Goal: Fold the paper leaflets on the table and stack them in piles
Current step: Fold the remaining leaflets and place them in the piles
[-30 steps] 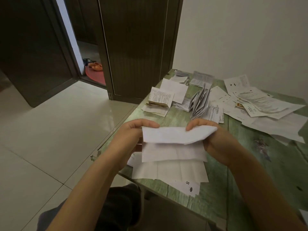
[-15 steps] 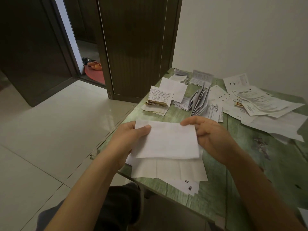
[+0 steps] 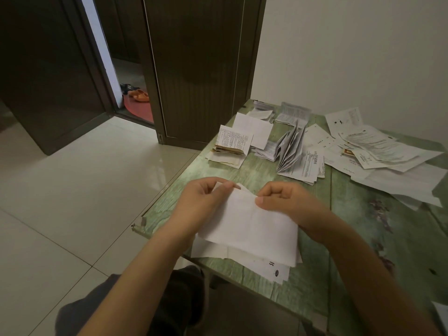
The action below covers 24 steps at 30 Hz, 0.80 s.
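Note:
A white paper leaflet (image 3: 252, 221) lies folded over in front of me, above the near edge of the green table (image 3: 351, 238). My left hand (image 3: 206, 197) pinches its top left corner. My right hand (image 3: 286, 200) pinches the top edge just right of that, thumb on the paper. Under the leaflet lie other white sheets (image 3: 264, 263), one with a small printed mark. A stack of folded leaflets (image 3: 232, 144) stands at the far left of the table. Beside it are fanned folded leaflets (image 3: 289, 146).
Unfolded printed sheets (image 3: 378, 146) spread over the table's far right. A dark wooden door (image 3: 198, 69) and an open doorway with orange slippers (image 3: 139, 95) stand beyond the table. A tiled floor (image 3: 72, 190) lies to the left. My knee shows below the table edge.
The leaflet has been folded down flat over the sheets. Both hands have come together at its top edge, from holding its two ends apart.

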Motion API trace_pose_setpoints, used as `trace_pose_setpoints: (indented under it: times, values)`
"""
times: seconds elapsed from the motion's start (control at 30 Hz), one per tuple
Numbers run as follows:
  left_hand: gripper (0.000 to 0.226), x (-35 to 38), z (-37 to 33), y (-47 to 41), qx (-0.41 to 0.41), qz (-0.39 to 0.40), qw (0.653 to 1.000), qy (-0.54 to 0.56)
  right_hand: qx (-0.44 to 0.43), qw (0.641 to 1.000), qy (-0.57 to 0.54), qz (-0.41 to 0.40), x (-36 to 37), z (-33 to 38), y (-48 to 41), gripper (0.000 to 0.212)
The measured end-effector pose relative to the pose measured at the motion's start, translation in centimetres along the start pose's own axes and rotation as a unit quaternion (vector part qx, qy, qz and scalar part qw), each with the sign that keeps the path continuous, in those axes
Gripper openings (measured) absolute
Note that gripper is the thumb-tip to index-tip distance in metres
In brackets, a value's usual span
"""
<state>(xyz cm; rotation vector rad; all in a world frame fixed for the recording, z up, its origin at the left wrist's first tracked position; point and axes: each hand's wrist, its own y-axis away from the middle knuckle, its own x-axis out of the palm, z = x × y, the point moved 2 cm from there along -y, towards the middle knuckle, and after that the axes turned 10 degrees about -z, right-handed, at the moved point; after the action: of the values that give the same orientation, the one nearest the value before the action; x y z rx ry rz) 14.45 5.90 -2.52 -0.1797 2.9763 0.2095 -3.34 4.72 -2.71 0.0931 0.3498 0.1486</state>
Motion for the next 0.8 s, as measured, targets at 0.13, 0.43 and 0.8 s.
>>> trace_pose_setpoints:
  times: [0.13,0.43,0.8]
  values:
    - [0.025,-1.3,-0.4,-0.5,0.013,-0.073,0.997,-0.008,0.003,1.000,-0.003,-0.019,-0.8,-0.1,-0.3,0.020]
    - [0.025,-1.9,-0.6,-0.5,0.034,-0.027,0.998,-0.055,-0.003,1.000,-0.009,0.014,-1.2,0.1,-0.2,0.007]
    - [0.045,-0.2,-0.3,-0.3,-0.046,0.071,0.992,0.097,0.015,0.992,-0.119,-0.047,-0.6,-0.5,-0.5,0.004]
